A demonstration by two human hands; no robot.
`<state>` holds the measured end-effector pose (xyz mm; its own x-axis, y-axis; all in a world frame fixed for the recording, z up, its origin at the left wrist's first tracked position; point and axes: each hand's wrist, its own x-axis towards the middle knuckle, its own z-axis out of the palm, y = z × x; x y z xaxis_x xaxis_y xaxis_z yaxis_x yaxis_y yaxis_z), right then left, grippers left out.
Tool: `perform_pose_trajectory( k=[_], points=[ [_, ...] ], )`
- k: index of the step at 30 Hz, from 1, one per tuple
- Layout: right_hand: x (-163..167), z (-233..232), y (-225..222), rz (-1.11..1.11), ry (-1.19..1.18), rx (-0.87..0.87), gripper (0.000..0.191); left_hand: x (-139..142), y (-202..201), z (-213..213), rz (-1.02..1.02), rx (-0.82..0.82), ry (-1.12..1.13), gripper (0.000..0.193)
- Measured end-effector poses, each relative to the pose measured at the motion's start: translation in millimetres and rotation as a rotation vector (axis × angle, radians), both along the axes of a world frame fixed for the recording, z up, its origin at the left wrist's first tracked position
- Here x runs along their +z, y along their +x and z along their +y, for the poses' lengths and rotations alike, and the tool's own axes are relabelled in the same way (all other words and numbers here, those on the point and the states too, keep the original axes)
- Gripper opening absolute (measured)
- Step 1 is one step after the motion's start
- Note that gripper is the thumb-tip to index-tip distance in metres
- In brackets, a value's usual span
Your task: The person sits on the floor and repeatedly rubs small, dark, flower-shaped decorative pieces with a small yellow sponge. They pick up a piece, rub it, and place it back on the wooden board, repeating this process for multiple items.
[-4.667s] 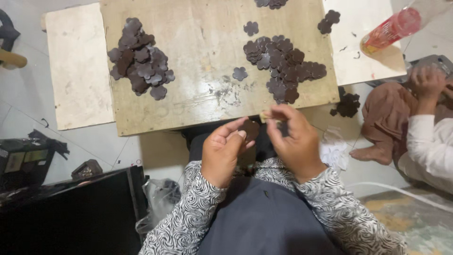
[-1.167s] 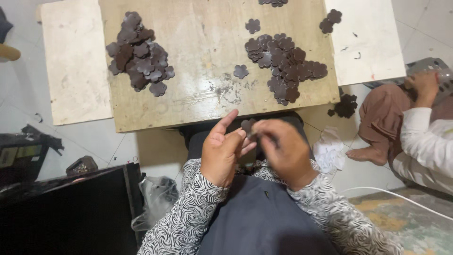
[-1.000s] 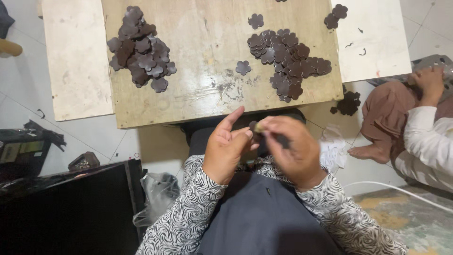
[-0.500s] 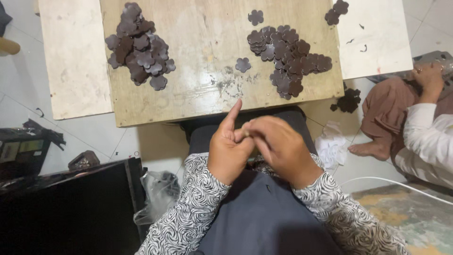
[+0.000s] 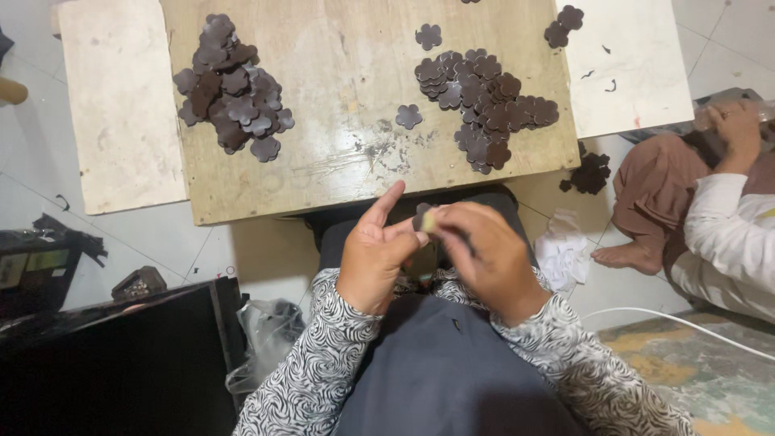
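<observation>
My left hand [image 5: 374,257] and my right hand [image 5: 485,260] meet over my lap, just below the near edge of a low wooden board [image 5: 339,105]. Between the fingertips of both sits a small dark flower-shaped piece [image 5: 422,216]; the left index finger points up. My right hand also pinches something small and pale against it; what it is I cannot tell. A heap of the same dark flower pieces [image 5: 230,89] lies on the board's left. A second heap [image 5: 484,105] lies on its right, and one single piece [image 5: 408,116] rests between them.
White slabs flank the board at left [image 5: 121,105] and right [image 5: 638,64]. More dark pieces lie on the floor [image 5: 589,171] by the right slab. Another person sits at right, sleeve [image 5: 726,234] and bare foot [image 5: 626,257] showing. A black box [image 5: 105,355] stands lower left.
My hands stay together over my lap, fingers shifting around the small piece. The view has drifted slightly; the heaps on the board have not moved.
</observation>
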<state>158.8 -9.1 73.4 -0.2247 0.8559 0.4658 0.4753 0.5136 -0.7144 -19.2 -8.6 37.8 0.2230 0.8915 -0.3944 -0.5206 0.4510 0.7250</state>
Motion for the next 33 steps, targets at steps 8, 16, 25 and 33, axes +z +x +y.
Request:
perform_pose_trajectory(
  k=[8, 16, 25, 33],
  points=[
    [-0.2, -7.0, 3.3, 0.042, 0.031, 0.061, 0.025, 0.8, -1.3, 2.6, -0.006, 0.063, 0.05, 0.083],
    [-9.0, 1.4, 3.5, 0.644, -0.457, 0.007, 0.032, 11.7, 4.6, -5.0, 0.246, 0.048, 0.275, 0.087],
    [4.9, 1.7, 10.7, -0.046, 0.111, 0.238, 0.03, 6.3, -4.7, 1.8, -0.245, -0.026, -0.074, 0.05],
    [2.6, 4.6, 14.4, 0.046, -0.032, 0.054, 0.025, 1.8, -3.2, 4.8, -0.097, 0.018, 0.031, 0.055]
  ],
)
